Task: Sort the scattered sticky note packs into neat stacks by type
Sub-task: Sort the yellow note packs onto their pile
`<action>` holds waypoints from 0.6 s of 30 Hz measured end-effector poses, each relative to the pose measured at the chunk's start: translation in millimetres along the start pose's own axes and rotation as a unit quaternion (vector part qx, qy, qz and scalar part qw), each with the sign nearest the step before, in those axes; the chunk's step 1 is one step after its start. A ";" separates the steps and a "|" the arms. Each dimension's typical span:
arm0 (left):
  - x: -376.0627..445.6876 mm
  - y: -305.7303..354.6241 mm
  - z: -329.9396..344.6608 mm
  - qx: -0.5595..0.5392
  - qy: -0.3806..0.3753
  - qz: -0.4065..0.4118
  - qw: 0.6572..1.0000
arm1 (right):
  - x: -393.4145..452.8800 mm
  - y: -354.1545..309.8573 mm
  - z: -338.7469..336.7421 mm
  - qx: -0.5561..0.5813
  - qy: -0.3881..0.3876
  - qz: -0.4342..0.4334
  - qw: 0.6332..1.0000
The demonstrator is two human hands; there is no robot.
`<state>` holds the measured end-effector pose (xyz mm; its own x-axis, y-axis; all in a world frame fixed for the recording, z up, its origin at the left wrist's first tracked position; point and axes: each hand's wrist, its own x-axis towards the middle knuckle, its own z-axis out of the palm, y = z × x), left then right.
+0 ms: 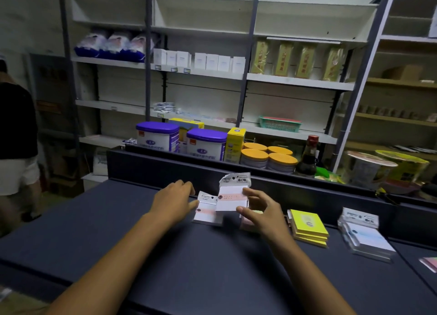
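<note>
My right hand (261, 212) grips a white sticky note pack with a pink band (230, 200), lifted a little off the dark counter (189, 262). Another white pack of the same kind (205, 211) lies flat just left of it, and my left hand (175, 200) rests with its fingertips on that pack's left edge. A pink pack (247, 222) shows partly under my right hand. To the right stands a stack of yellow-green packs (308, 227). Further right is a stack of clear-wrapped white and blue packs (365, 236).
A pink pack (429, 262) lies at the counter's right edge. A raised dark ledge (212, 165) runs behind the work area, with purple-lidded tins (158, 137), orange-lidded jars (269, 158) and a dark bottle (308, 158) beyond. A person (16, 130) stands at left.
</note>
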<state>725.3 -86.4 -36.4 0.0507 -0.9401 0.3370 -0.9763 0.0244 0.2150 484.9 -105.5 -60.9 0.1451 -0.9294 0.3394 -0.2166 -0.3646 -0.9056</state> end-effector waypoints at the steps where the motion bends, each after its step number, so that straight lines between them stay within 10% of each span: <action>1: 0.8 -6.8 0.7 0.000 -0.001 0.001 1.000 | 1.7 0.3 9.2 -0.004 0.000 0.009 1.000; 18: 6.2 -53.9 5.7 -0.046 0.011 0.007 0.999 | 21.6 13.9 61.2 -0.344 -0.069 -0.003 0.936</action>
<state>777.1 -95.5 -51.1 0.0438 -0.9316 0.3608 -0.9536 0.0687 0.2930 544.1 -127.1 -81.7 0.2610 -0.9281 0.2654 -0.7797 -0.3648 -0.5090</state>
